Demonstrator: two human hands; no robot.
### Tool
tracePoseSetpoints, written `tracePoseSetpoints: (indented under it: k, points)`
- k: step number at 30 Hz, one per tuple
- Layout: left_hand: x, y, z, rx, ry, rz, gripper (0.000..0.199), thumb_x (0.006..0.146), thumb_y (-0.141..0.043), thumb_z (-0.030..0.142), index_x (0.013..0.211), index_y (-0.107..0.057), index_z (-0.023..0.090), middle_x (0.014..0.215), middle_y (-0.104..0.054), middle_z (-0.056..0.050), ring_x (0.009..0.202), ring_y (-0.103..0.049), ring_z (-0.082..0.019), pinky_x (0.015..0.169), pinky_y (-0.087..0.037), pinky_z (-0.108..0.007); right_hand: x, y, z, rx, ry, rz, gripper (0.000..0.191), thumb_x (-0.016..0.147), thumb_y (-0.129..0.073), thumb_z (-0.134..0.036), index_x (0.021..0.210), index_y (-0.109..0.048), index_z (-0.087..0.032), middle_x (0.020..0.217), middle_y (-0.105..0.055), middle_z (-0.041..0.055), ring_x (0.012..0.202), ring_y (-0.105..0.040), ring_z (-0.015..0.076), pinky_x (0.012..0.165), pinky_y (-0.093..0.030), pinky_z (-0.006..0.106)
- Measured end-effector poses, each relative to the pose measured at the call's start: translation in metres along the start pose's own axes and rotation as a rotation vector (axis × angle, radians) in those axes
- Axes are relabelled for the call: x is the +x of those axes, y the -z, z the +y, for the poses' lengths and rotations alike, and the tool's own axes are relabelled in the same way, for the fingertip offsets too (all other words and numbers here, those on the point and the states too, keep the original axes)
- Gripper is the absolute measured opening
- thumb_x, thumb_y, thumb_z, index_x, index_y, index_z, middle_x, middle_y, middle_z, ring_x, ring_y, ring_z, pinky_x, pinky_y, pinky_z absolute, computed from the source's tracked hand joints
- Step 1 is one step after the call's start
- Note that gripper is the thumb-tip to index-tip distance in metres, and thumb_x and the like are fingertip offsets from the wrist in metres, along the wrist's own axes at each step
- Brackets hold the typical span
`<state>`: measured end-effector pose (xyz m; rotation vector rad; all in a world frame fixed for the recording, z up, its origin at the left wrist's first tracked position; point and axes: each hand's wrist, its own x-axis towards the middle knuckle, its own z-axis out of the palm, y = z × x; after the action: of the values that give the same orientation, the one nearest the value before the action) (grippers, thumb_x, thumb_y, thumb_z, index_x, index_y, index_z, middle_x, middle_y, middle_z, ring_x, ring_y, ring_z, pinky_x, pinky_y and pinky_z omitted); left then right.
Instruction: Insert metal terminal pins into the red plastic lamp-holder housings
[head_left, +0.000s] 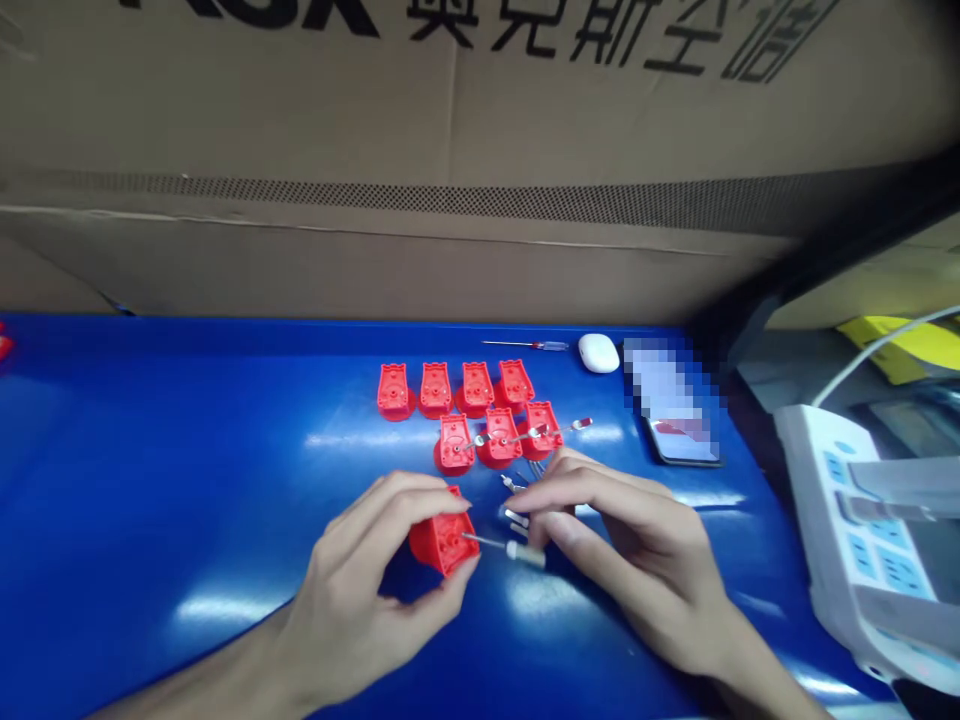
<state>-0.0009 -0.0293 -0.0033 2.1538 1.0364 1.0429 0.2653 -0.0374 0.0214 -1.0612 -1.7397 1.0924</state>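
While the left hand [352, 590] holds a red, hollow plastic housing [444, 540], the right hand [637, 550] is half-curled beside it, its grip unclear; a tilt could drop the thin, pale-ended metal rod [516, 551] jutting between them.

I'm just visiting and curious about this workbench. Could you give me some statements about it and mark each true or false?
1. The left hand holds a red plastic part. True.
2. The farther row on the table holds only two red pieces. False: four red pieces stand in that row.
3. A thin metal rod sticks out from the held part toward the right hand. True.
4. The tabletop is yellow. False: the tabletop is blue.
5. The screwdriver lies to the right of the phone. False: the screwdriver lies to the left of the phone.
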Motion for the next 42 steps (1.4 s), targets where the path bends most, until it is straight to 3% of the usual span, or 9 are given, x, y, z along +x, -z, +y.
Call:
tracePoseSetpoints:
  k: [8, 12, 15, 20, 26, 33, 42]
  points:
    - [0.003, -0.001, 0.0, -0.14, 0.127, -0.134, 0.024, 0.092, -0.077, 0.011, 0.107, -0.062, 0.023, 0.124, -0.076, -0.007, 0.115, -0.079, -0.021, 0.096, -0.064, -0.032, 0.001, 0.003, 0.003, -0.046, -0.029, 0.127, 0.02, 0.111, -0.064, -0.024, 0.12, -0.081, -0.027, 0.081, -0.076, 0.0004, 0.072, -0.071, 0.0178, 0.071, -0.055, 0.032]
    - [0.002, -0.001, -0.001, -0.136, 0.149, -0.174, 0.038, 0.09, -0.077, 0.012, 0.123, -0.063, 0.025, 0.121, -0.077, -0.006, 0.111, -0.08, -0.021, 0.094, -0.065, -0.032, 0.004, 0.007, 0.003, -0.141, -0.03, 0.153, 0.017, 0.11, -0.065, -0.025, 0.116, -0.081, -0.027, 0.08, -0.076, -0.0005, 0.071, -0.071, 0.0168, 0.07, -0.055, 0.03]
    - [0.001, -0.002, -0.003, -0.076, 0.115, -0.236, 0.047, 0.092, -0.078, 0.016, 0.135, -0.062, 0.028, 0.128, -0.078, -0.006, 0.114, -0.079, -0.022, 0.099, -0.065, -0.036, 0.006, 0.011, 0.003, -0.223, -0.053, 0.094, 0.016, 0.109, -0.068, -0.03, 0.106, -0.082, -0.025, 0.074, -0.072, -0.0006, 0.063, -0.064, 0.0152, 0.058, -0.047, 0.028]
    - [0.0, -0.002, -0.005, -0.095, 0.092, -0.298, 0.036, 0.098, -0.073, 0.017, 0.132, -0.066, 0.027, 0.134, -0.074, -0.007, 0.12, -0.076, -0.022, 0.105, -0.064, -0.037, 0.008, 0.019, 0.008, -0.348, -0.201, -0.067, 0.024, 0.108, -0.068, -0.044, 0.105, -0.083, -0.025, 0.061, -0.057, -0.0042, 0.052, -0.047, 0.0139, 0.049, -0.033, 0.028]
    - [-0.001, 0.0, -0.005, -0.05, 0.101, -0.324, 0.038, 0.101, -0.07, 0.017, 0.137, -0.064, 0.027, 0.14, -0.064, -0.01, 0.12, -0.073, -0.021, 0.102, -0.063, -0.034, 0.01, 0.023, 0.015, -0.402, -0.226, -0.096, 0.029, 0.111, -0.062, -0.045, 0.114, -0.082, -0.024, 0.069, -0.068, -0.0024, 0.056, -0.055, 0.014, 0.054, -0.038, 0.027]
    - [-0.001, 0.002, -0.007, -0.073, 0.075, -0.323, 0.038, 0.103, -0.069, 0.018, 0.139, -0.062, 0.027, 0.138, -0.065, -0.009, 0.122, -0.071, -0.021, 0.104, -0.061, -0.035, 0.01, 0.032, 0.019, -0.482, -0.227, -0.107, 0.021, 0.107, -0.069, -0.04, 0.103, -0.081, -0.024, 0.059, -0.058, -0.0054, 0.05, -0.05, 0.0127, 0.052, -0.033, 0.026]
    - [-0.001, 0.001, -0.008, -0.063, 0.059, -0.301, 0.039, 0.104, -0.071, 0.018, 0.14, -0.061, 0.028, 0.142, -0.069, -0.006, 0.128, -0.071, -0.019, 0.111, -0.059, -0.032, 0.01, 0.057, 0.031, -0.718, -0.308, -0.126, 0.019, 0.101, -0.068, -0.038, 0.104, -0.08, -0.024, 0.06, -0.06, -0.0035, 0.051, -0.053, 0.0149, 0.055, -0.035, 0.027]
